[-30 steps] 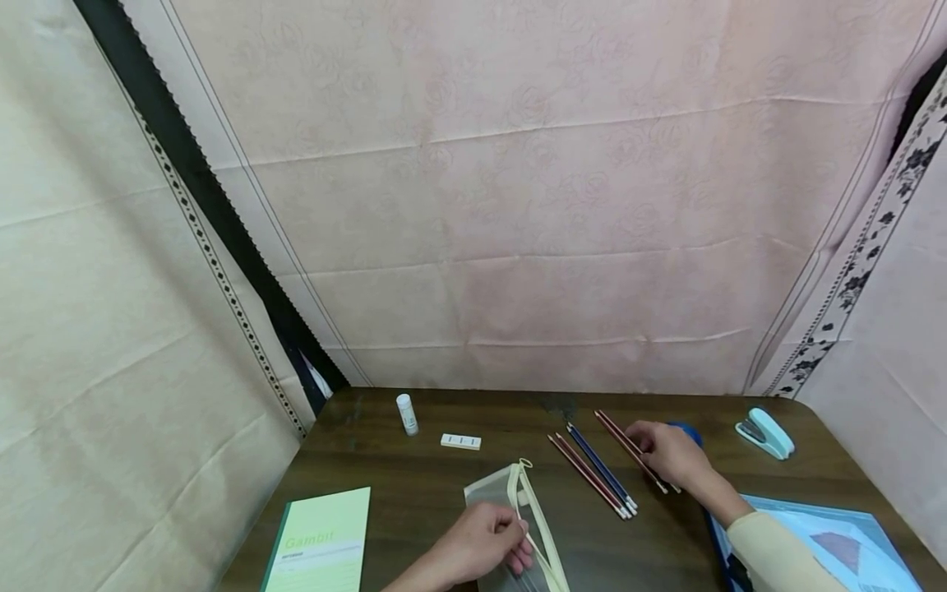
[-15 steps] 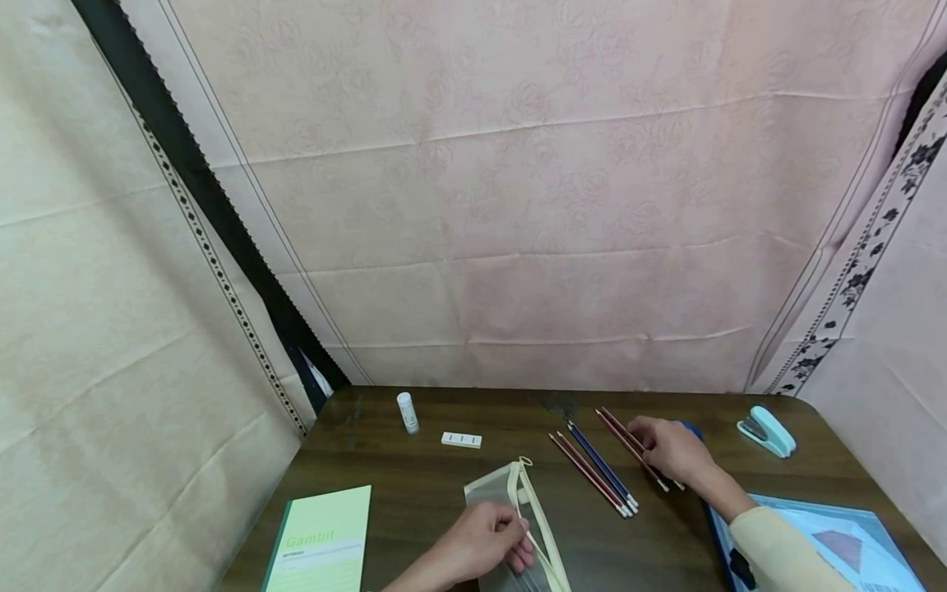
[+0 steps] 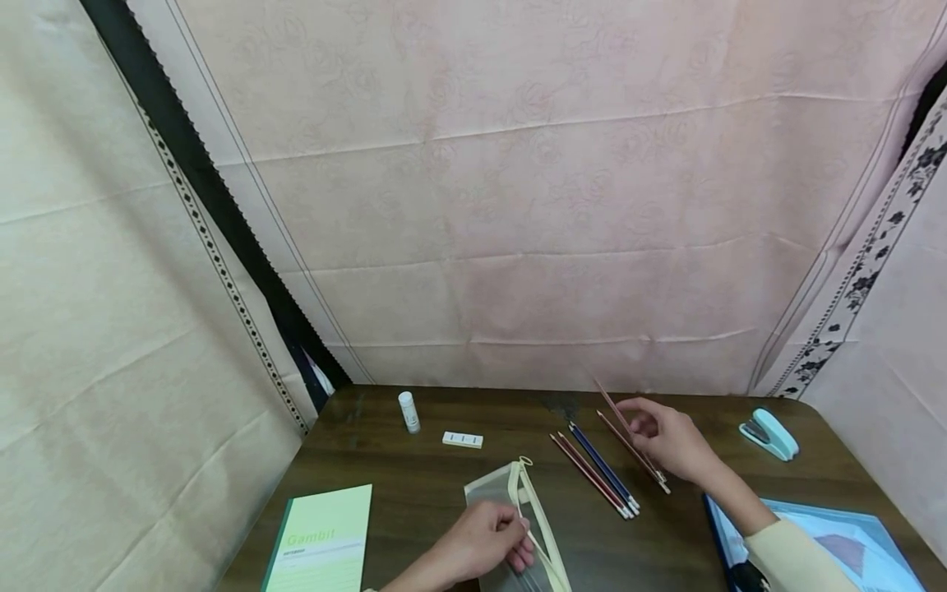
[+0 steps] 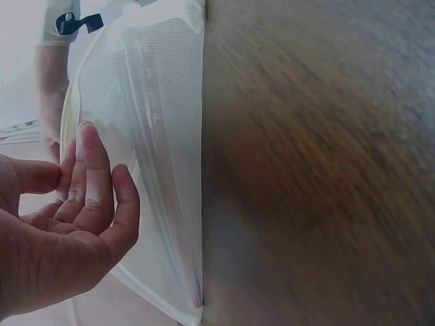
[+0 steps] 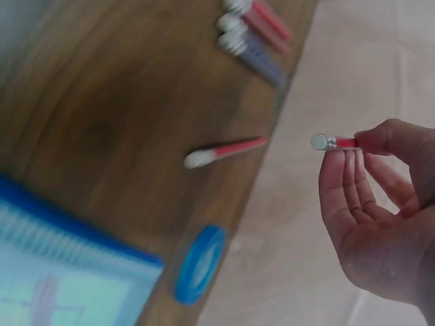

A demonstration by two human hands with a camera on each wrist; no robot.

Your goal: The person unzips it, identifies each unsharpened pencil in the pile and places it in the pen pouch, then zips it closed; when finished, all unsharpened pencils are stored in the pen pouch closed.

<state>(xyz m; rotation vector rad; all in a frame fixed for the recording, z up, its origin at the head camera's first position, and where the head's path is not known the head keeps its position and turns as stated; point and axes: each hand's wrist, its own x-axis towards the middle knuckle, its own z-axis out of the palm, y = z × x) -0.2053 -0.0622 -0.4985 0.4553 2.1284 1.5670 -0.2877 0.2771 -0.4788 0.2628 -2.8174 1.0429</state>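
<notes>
My left hand (image 3: 484,543) pinches the pale zip edge of a see-through mesh pouch (image 3: 490,487). Through the mesh in the left wrist view, slim pencils (image 4: 170,210) show inside, one of them reddish. My right hand (image 3: 669,436) pinches a red pencil (image 5: 345,142) near its white-tipped end, raised off the table with its other end pointing up and away. Below it another red pencil (image 5: 238,147) lies on the table. Between the hands, red pencils (image 3: 580,464) and blue pencils (image 3: 595,458) lie side by side, white ends toward me.
A green notebook (image 3: 325,534) lies at the left. Behind are a glue stick (image 3: 408,413) and a small white block (image 3: 462,440). A turquoise stapler (image 3: 769,434) and a blue-edged book (image 3: 851,514) sit at the right. A blue ring-shaped item (image 5: 202,265) lies near the book.
The right hand has lifted one red pencil off the table, tilting its far end upward; the other red pencil stays lying. The left hand and pouch have not moved.
</notes>
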